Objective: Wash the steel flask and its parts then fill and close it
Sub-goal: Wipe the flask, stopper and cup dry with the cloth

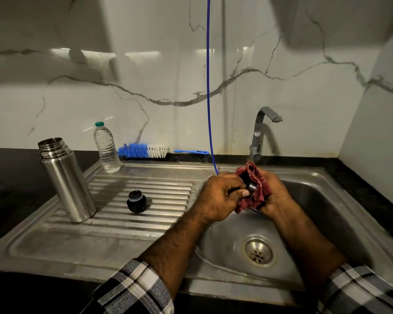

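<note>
A dark tabletop [14,177] carries a steel sink [349,200] with a ribbed draining board [145,200] on its left and a basin with a round drain [259,249] on its right. A marble-patterned wall [145,64] rises behind, and a thin blue cord [208,87] hangs down in front of it to just behind the hands. The tap [260,132] stands at the back edge of the basin, directly behind the hands.

The open steel flask [66,180] stands upright on the left of the draining board. A clear water bottle [106,148] with a green cap stands behind it near the wall, and a blue-and-white bottle brush [150,151] lies along the back ledge beside it. A black stopper [136,201] sits on the ribs, apart from the flask, between it and the hands.

Over the basin, the left hand [220,198] curls its fingers round a small dark cap [250,185]. The right hand [275,196] grips a red cloth [254,189] bunched against the cap, hiding most of it.
</note>
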Demonstrator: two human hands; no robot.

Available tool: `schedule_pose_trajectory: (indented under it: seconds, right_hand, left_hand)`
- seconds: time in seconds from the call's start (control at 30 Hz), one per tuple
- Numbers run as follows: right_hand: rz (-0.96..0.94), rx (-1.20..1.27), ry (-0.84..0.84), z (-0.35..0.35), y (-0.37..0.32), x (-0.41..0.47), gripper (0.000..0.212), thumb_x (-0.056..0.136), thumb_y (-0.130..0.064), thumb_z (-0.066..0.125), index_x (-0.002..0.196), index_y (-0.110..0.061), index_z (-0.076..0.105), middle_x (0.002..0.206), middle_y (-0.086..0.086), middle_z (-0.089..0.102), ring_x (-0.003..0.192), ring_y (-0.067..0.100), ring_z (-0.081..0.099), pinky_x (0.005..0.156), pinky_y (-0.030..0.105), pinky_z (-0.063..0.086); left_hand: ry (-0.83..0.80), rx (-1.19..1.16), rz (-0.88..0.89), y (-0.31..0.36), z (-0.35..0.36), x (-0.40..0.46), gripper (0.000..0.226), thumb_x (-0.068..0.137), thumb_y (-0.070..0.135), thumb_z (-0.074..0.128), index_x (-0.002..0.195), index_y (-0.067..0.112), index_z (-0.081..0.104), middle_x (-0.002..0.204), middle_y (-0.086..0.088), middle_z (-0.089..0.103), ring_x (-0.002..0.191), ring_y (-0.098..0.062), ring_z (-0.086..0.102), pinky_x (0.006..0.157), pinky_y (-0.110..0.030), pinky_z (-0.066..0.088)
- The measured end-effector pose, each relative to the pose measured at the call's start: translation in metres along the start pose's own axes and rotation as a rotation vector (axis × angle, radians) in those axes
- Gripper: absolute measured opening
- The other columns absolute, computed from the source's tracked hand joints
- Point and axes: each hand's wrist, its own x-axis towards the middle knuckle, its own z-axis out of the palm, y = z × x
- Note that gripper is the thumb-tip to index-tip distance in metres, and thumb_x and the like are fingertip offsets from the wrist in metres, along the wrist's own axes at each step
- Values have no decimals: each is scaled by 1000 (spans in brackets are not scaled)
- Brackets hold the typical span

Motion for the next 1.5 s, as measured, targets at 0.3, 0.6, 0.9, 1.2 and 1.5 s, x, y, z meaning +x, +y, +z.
schedule_pose_trajectory:
  seconds: [0.3, 0.6, 0.9, 1.2, 1.5]
  right_hand:
    - [-488, -407, 97, 11, 25, -1, 53, 90, -67, 63, 119, -23, 71, 105, 9, 79, 96, 29, 78, 83, 48, 65]
    - [-136, 5, -14, -9, 10, 13, 65, 73, -39, 88, 125, -2, 72, 126, 25, 72, 112, 42, 72, 104, 57, 54]
    - [-252, -23, 88, 10, 21, -1, 56, 99, -60, 55, 122, -12, 72, 110, 16, 79, 104, 35, 76, 91, 53, 61]
    - [-671, -621, 136, 13, 27, 11, 40, 101, -58, 57, 88, -24, 73, 77, -1, 74, 72, 14, 70, 72, 35, 59]
    - [-458, -284, 337, 14, 16, 7, 51, 98, -65, 59, 100, -18, 77, 92, 11, 80, 88, 31, 78, 85, 49, 64]
  left_hand:
    - [191, -397, -466, -1, -5, 3, 16, 99, 2, 69, 88, 5, 79, 76, -7, 75, 64, -14, 70, 63, -31, 60]
    - [-10, -62, -33, -3, 7, 1, 7, 91, 17, 75, 85, 15, 77, 83, 8, 71, 83, -15, 66, 82, -40, 56]
    - [241, -412, -400, 4, 15, 4, 11, 94, 4, 74, 85, 5, 80, 79, -7, 76, 74, -18, 70, 75, -41, 63]
    - [310, -682, -715, 18, 2, 2, 18, 98, -7, 57, 92, -4, 74, 69, -7, 67, 60, -14, 61, 60, -25, 53]
    - [323, -962, -686, 14, 1, 5, 19, 103, 5, 62, 92, 5, 78, 88, -12, 78, 85, -23, 74, 94, -38, 59]
